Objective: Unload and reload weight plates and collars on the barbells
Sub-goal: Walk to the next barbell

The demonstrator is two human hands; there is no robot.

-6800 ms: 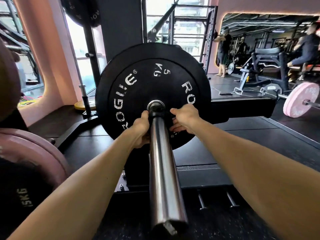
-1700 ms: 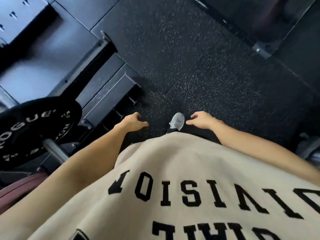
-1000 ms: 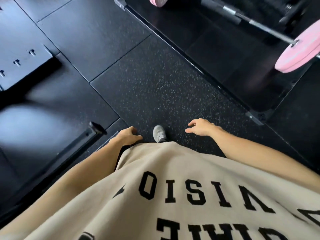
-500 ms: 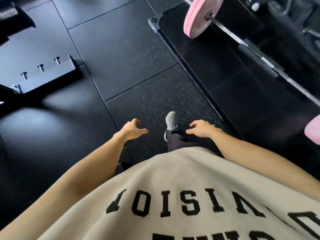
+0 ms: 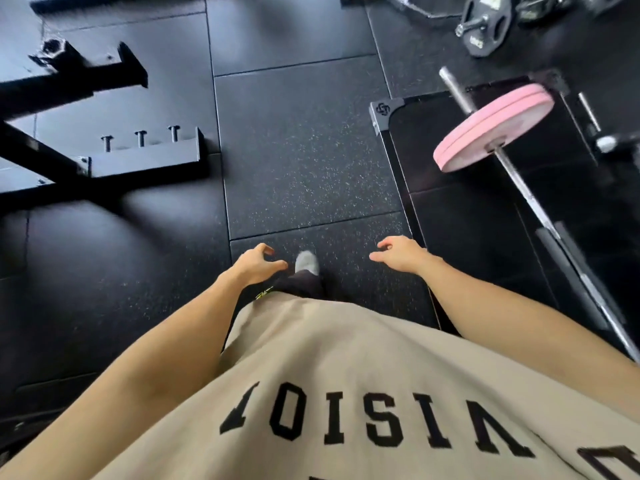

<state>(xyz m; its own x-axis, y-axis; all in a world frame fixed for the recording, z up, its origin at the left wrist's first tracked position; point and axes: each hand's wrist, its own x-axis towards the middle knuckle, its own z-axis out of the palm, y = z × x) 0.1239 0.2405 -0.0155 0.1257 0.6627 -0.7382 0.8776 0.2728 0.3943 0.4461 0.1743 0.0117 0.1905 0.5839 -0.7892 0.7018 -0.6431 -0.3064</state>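
Note:
I look down at the black rubber gym floor. A barbell lies on a framed platform to my right, with a pair of pink plates on its near sleeve; the bare sleeve end sticks out beyond them. My left hand and my right hand hang in front of my beige shirt, fingers loosely curled, holding nothing. Both hands are well short of the pink plates.
A black rack base with three upright pegs lies on the floor at left. A small black plate on a short bar rests at the top right. My grey shoe is between my hands.
I have turned away from the black 5 kg plate I held earlier and walked over the floor. The pink-plated barbell has come closer on my right. Both hands stay free.

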